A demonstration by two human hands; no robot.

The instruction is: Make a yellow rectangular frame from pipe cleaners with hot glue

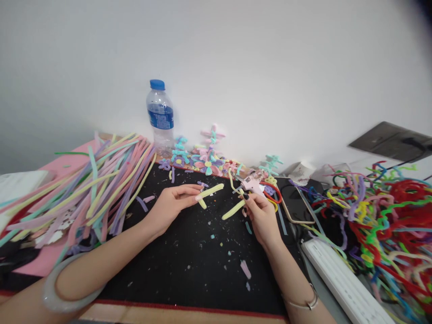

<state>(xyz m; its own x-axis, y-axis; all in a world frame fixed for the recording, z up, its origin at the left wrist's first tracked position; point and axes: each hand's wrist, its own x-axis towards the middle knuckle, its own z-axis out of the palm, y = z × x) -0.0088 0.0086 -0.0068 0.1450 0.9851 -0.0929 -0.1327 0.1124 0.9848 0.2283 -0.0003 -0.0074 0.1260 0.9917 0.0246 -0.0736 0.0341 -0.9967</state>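
Observation:
My left hand (176, 201) pinches a short pale yellow pipe cleaner piece (213, 189) between thumb and fingers, above the black mat (182, 279). A second yellow stub (202, 204) shows just below those fingertips; whether it is joined to the first I cannot tell. Across from it, my right hand (260, 213) is closed on another yellow pipe cleaner piece (232, 210), which points down to the left. Directly behind the right fingers lies a pink glue gun (254, 182), with red-handled scissors (277, 192) beside it. The two hands are apart.
Long pastel pipe cleaners (111, 180) are heaped at left, and a colourful tangle (381, 225) lies at right. A plastic bottle (160, 117) and pipe cleaner flowers (209, 162) stand along the wall. A phone (297, 202) and white power strip (344, 281) lie right; scraps dot the mat.

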